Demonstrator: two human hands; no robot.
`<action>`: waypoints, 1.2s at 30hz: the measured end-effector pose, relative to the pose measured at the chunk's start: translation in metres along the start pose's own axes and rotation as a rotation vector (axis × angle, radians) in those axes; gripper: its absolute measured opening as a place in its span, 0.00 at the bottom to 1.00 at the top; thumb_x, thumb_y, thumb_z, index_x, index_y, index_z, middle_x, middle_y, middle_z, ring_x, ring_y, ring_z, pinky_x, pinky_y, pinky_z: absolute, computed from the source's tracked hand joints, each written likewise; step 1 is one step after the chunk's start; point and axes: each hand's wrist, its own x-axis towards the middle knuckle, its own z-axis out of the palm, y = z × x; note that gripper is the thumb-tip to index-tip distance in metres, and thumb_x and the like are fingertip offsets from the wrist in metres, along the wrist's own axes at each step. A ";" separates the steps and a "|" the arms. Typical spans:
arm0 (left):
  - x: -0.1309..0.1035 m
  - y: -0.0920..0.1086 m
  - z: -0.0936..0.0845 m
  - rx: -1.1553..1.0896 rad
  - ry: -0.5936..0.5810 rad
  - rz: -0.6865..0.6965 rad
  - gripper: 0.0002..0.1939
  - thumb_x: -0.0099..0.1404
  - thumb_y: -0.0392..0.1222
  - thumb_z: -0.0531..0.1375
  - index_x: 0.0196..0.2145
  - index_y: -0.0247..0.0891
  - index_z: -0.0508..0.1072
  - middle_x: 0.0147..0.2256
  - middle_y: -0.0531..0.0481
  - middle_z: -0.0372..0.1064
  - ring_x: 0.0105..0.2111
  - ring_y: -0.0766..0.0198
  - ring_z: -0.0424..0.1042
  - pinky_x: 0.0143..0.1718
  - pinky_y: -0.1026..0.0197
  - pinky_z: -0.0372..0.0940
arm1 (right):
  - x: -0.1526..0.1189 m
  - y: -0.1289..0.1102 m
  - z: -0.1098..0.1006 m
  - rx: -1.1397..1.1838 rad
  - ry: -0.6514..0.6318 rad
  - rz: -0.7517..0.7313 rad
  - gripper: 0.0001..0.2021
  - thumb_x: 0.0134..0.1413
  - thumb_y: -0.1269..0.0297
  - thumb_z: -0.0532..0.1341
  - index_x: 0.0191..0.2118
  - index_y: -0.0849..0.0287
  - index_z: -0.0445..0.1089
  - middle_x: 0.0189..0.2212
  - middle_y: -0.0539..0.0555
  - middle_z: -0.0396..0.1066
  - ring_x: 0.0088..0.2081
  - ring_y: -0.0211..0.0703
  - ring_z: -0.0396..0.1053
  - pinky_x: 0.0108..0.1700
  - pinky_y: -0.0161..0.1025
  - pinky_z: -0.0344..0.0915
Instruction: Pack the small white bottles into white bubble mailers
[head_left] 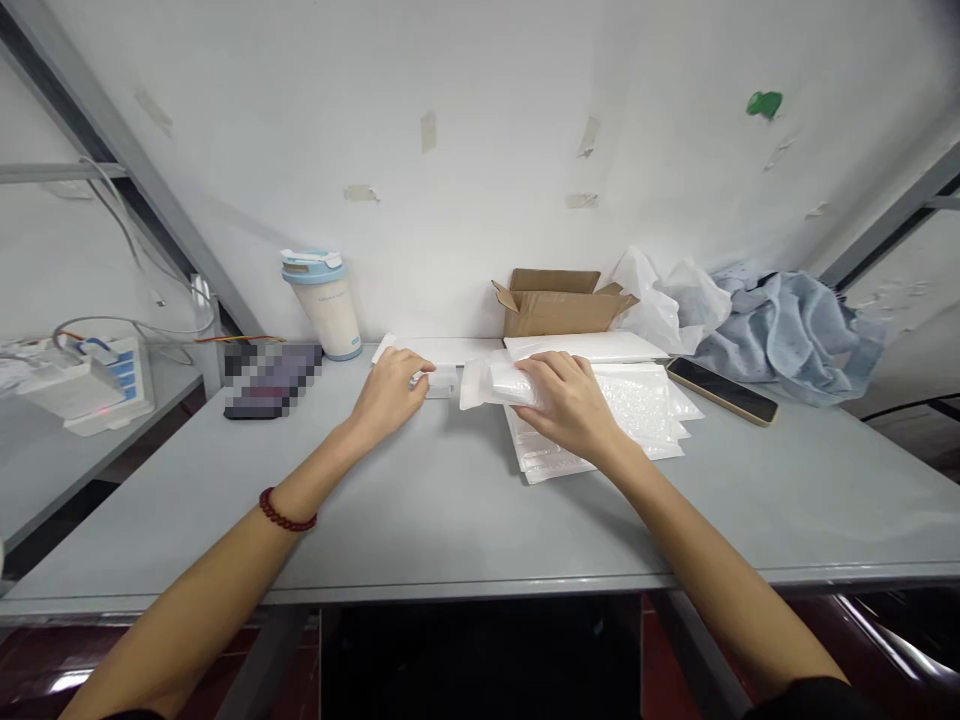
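Observation:
My right hand is wrapped round a folded translucent plastic bag, whose pale flap points left. Below that hand lies a stack of white bubble mailers, fanned out on the table. My left hand, with a dark red bead bracelet on its wrist, has curled fingers, with thumb and forefinger close together. Right by its fingertips is a small clear packet; whether the fingers grip it I cannot make out. Behind both hands a white strip-like package lies along the wall.
On the grey table, a blue-lidded cup and a pixelated dark object stand left. An open cardboard box, white plastic bag, phone and blue cloth are right. A power strip sits far left.

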 end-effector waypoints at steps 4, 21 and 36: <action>0.008 -0.034 0.005 0.193 -0.118 -0.082 0.17 0.60 0.41 0.53 0.41 0.35 0.77 0.42 0.39 0.74 0.47 0.45 0.66 0.45 0.50 0.62 | 0.000 0.004 -0.001 -0.003 0.010 0.025 0.18 0.51 0.65 0.60 0.49 0.56 0.63 0.45 0.58 0.69 0.46 0.53 0.65 0.47 0.48 0.56; 0.012 -0.047 0.010 -0.053 -0.229 -0.152 0.09 0.55 0.44 0.55 0.25 0.40 0.74 0.28 0.48 0.74 0.30 0.56 0.69 0.33 0.59 0.60 | 0.001 0.005 -0.003 -0.007 0.016 0.052 0.18 0.51 0.65 0.62 0.48 0.59 0.65 0.45 0.59 0.70 0.47 0.53 0.66 0.48 0.47 0.56; 0.014 -0.039 0.001 -0.403 -0.250 -0.320 0.17 0.54 0.55 0.57 0.25 0.36 0.73 0.26 0.50 0.70 0.28 0.62 0.64 0.30 0.62 0.55 | 0.001 0.005 -0.003 0.004 -0.012 0.064 0.18 0.52 0.64 0.61 0.50 0.58 0.63 0.47 0.60 0.68 0.48 0.54 0.65 0.49 0.48 0.56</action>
